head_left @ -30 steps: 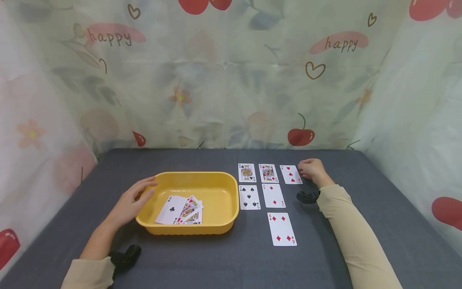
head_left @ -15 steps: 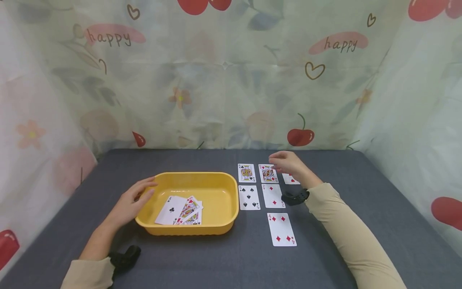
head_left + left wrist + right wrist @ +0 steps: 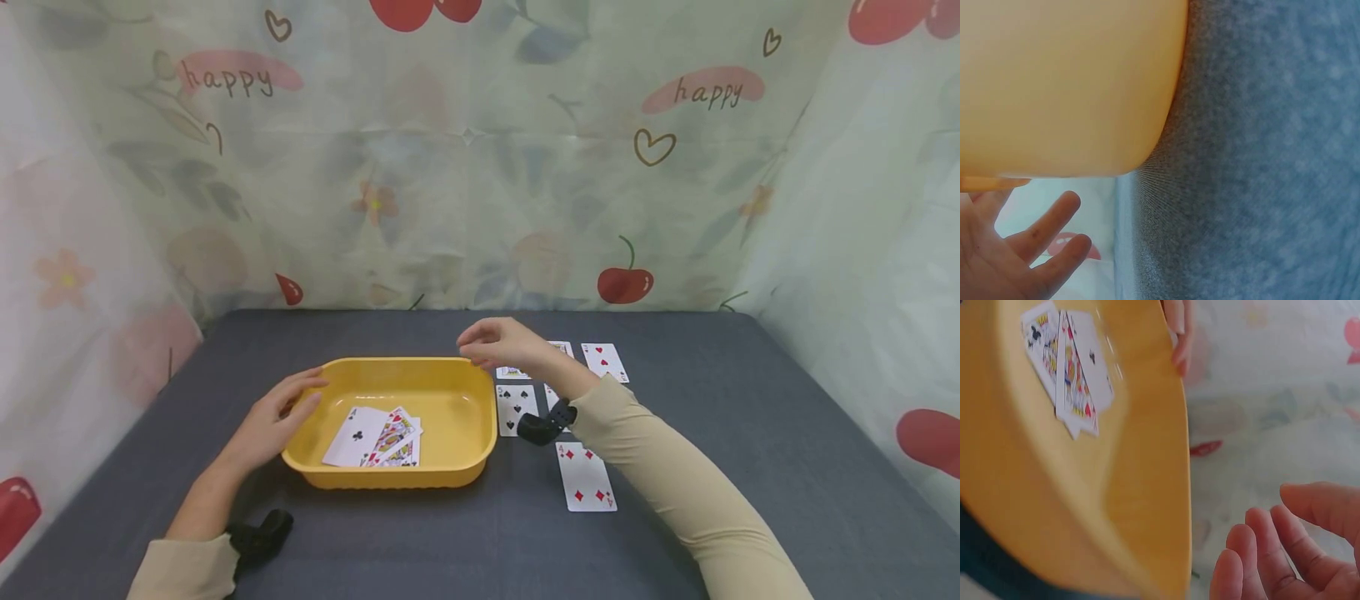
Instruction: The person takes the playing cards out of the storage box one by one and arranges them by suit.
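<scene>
My left hand [image 3: 272, 417] rests at the left rim of a yellow plastic tray [image 3: 457, 475], its fingers spread and fairly straight in the left wrist view. Inside the tray lie several playing cards [image 3: 358, 436], an ace of clubs and face cards among them. Above the tray's back right corner hovers my right hand [image 3: 506, 343]. The right wrist view shows its fingers loosely bent, thumb apart, holding nothing. Right of the tray, face-up cards lie in rows: a five of spades [image 3: 513, 400], a four of diamonds [image 3: 585, 479] and a three of hearts [image 3: 604, 360]. My right arm partly covers others.
A dark grey cloth [image 3: 420, 550] covers the table. A floral curtain [image 3: 465, 183] hangs behind it and at both sides. Each wrist wears a black strapped device, such as the right wrist camera [image 3: 543, 423].
My right hand has moved left from beside the three of hearts, over the face cards, to the tray's back right corner. The left hand and the cards have stayed put.
</scene>
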Tool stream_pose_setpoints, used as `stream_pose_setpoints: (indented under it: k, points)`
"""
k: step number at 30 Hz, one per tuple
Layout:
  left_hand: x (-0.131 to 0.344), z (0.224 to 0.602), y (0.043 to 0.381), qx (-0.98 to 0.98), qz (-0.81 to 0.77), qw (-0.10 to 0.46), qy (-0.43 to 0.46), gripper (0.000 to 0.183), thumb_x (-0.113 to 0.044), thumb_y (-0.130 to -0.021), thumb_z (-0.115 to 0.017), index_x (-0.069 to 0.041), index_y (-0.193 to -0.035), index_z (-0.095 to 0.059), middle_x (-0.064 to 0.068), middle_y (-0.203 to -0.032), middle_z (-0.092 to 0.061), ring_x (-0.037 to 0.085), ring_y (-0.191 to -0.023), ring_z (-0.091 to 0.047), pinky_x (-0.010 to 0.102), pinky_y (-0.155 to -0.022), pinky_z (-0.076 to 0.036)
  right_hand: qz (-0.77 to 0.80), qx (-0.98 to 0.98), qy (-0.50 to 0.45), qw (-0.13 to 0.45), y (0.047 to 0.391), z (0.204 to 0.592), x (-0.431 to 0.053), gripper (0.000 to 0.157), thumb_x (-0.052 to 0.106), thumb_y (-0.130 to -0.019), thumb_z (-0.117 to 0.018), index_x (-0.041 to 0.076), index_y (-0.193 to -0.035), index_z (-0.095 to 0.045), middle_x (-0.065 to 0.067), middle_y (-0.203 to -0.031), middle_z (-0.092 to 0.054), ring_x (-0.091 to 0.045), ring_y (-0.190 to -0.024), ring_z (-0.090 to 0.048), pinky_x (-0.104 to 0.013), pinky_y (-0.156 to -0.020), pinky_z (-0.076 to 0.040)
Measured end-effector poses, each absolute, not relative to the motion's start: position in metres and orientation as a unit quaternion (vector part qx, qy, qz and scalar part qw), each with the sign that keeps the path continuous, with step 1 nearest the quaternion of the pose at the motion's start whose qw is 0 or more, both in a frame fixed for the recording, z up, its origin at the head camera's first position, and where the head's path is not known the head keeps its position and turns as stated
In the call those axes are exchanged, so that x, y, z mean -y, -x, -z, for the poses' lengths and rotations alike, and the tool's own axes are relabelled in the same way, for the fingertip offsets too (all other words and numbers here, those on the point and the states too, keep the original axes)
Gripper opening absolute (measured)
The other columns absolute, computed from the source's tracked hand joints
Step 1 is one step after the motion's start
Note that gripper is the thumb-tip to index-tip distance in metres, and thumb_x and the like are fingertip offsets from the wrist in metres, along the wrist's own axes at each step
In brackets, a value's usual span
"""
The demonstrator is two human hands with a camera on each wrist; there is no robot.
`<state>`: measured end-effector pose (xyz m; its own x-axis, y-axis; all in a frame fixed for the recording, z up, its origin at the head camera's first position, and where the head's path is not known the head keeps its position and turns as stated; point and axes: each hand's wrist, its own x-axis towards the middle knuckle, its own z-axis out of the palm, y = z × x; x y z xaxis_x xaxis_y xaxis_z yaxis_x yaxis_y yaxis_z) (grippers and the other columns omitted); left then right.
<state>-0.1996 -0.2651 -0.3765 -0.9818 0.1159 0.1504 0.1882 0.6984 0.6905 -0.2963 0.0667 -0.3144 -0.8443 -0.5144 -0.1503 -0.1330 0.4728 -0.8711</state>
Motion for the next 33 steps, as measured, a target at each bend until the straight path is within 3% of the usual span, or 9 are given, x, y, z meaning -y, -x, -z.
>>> stream_pose_setpoints:
  k: [10, 21, 27, 33]
  points:
    - [0.267, 0.379, 0.200, 0.918, 0.381, 0.053, 0.093, 0.043, -0.030, -0.098, -0.046, -0.002, -0.130, -0.050, 0.019, -0.147, -0.036, 0.041, -0.134, -0.032, 0.060, -0.107, -0.030, 0.459, -0.814, 0.256, 0.247, 0.292, 0.320, -0.010, 0.036, 0.018, -0.088, -0.063, 0.002, -0.120, -0.058, -0.019, -0.116, -0.063, -0.029, -0.105, -0.061, -0.030, -0.086, -0.054]
    - [0.267, 0.380, 0.202, 0.920, 0.379, 0.047, 0.089, 0.044, -0.031, -0.098, -0.046, -0.002, -0.131, -0.050, 0.019, -0.148, -0.035, 0.040, -0.135, -0.032, 0.060, -0.106, -0.030, 0.437, -0.811, 0.271, 0.279, 0.297, 0.339, 0.026, 0.033, 0.015, -0.087, -0.065, 0.004, -0.118, -0.061, -0.010, -0.106, -0.067, -0.014, -0.091, -0.063, -0.028, -0.082, -0.054]
    - [0.267, 0.379, 0.202, 0.919, 0.381, 0.051, 0.092, 0.043, -0.030, -0.098, -0.046, -0.002, -0.130, -0.050, 0.019, -0.147, -0.036, 0.040, -0.134, -0.033, 0.060, -0.106, -0.031, 0.413, -0.819, 0.275, 0.288, 0.298, 0.346, 0.040, 0.032, 0.015, -0.086, -0.066, 0.004, -0.116, -0.062, -0.011, -0.108, -0.067, -0.022, -0.097, -0.064, -0.029, -0.082, -0.055]
    - [0.268, 0.378, 0.201, 0.919, 0.380, 0.047, 0.090, 0.045, -0.032, -0.098, -0.046, -0.002, -0.131, -0.050, 0.019, -0.148, -0.035, 0.040, -0.134, -0.033, 0.060, -0.106, -0.031, 0.374, -0.833, 0.278, 0.299, 0.302, 0.354, 0.050, 0.029, 0.014, -0.085, -0.067, 0.005, -0.112, -0.064, -0.008, -0.100, -0.067, -0.018, -0.082, -0.062, -0.031, -0.079, -0.055]
